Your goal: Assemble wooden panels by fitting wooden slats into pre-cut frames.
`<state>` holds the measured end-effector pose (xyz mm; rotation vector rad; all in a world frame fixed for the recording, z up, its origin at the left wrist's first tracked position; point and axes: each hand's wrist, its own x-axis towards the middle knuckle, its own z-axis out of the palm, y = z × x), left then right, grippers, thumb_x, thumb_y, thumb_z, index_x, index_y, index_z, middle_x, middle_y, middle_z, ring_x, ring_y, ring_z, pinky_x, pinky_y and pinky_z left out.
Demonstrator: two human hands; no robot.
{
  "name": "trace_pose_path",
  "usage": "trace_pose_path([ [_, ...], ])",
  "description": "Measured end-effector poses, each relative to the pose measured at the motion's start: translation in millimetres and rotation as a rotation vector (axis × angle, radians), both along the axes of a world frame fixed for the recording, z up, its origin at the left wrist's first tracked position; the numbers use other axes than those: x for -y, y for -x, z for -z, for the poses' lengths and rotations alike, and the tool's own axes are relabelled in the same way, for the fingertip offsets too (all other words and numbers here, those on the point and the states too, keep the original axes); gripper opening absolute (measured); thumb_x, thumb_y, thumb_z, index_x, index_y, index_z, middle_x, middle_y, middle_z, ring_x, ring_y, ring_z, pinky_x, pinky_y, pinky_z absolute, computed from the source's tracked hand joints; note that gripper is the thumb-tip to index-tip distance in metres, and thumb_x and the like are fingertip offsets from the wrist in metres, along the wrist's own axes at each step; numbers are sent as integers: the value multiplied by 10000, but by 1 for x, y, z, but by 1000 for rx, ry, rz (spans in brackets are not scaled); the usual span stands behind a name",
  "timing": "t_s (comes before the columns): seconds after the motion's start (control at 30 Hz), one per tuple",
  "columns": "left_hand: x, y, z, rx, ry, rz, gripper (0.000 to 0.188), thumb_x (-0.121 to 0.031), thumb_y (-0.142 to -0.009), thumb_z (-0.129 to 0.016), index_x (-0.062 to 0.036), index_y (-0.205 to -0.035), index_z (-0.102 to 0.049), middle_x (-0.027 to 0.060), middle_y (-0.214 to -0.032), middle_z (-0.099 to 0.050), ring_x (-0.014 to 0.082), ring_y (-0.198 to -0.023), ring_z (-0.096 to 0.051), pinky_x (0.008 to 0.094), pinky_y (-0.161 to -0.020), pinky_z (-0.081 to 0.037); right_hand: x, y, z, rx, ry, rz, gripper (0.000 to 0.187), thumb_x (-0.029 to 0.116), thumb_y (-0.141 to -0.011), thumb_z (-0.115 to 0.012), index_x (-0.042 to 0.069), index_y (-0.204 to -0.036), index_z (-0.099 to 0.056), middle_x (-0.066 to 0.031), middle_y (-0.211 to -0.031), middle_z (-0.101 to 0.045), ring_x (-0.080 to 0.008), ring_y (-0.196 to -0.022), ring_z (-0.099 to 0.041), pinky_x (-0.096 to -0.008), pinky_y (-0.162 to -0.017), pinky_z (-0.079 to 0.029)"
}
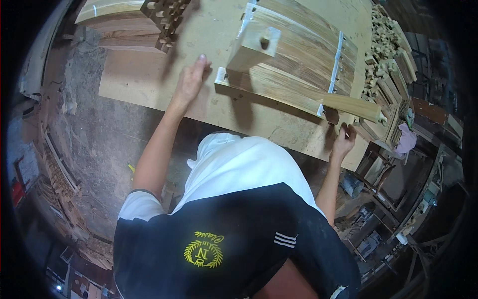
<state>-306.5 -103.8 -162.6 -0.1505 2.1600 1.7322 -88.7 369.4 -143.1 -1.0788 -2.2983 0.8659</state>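
Observation:
A panel of flat wooden boards (303, 57) lies side by side on the pale worktable (134, 74), with white strips across it and dark holes near its ends. At its left end stands a squared wooden piece (249, 47) with a hole in its top face. A narrower wooden bar (351, 105) rests across the near right corner. My left hand (190, 82) hovers over the table left of the panel, empty, its fingers partly stretched. Beside the panel's near right corner, my right hand (344, 139) has its fingers curled together; what they pinch, if anything, is too small to name.
Stacked wooden pieces with round pegs (162, 25) sit at the table's far left. Many small wooden parts (381, 55) are heaped along the right. A pink cloth (406, 139) hangs by a crate at right. The table's near edge runs just before my body.

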Motion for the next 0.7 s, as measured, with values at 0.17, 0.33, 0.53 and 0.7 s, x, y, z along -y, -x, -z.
trace_pose_path([
  [0.17, -47, -40, -18, -78, 87, -19, 775, -613, -985, -422, 108, -731, -549, 156, -600, -520, 193, -669, -478, 411, -662, -436, -39, 5, -7, 326, 577, -6, 574, 532, -949, -602, -10, -1138, -608, -103, -959, -645, -168, -802, -612, -359, -730, -524],
  [0.33, -67, -106, -51, 24, -64, -252, 646, -502, -1005, -495, 109, -880, -664, 115, -746, -634, 157, -714, -549, 357, -691, -467, -45, -34, -34, 39, 805, 17, 537, 515, -951, -606, 20, -1161, -592, -82, -1035, -631, -184, -873, -622, -381, -654, -554],
  [0.53, -82, -174, -116, -222, -422, -486, 541, -386, -1044, -458, 108, -1162, -646, 150, -1059, -702, 203, -968, -655, 333, -880, -504, -58, -103, -99, -513, 959, 169, 379, 405, -934, -658, 77, -1117, -609, -57, -1103, -635, -198, -1056, -617, -393, -826, -570],
  [0.7, -122, -136, -211, -834, -653, -309, 432, -293, -1050, -479, 98, -1152, -631, 149, -1068, -700, 186, -958, -657, 343, -915, -510, -99, -80, -203, -708, 1012, -77, 199, 189, -891, -629, 52, -1034, -629, -90, -1082, -657, -235, -1014, -643, -388, -890, -544],
])
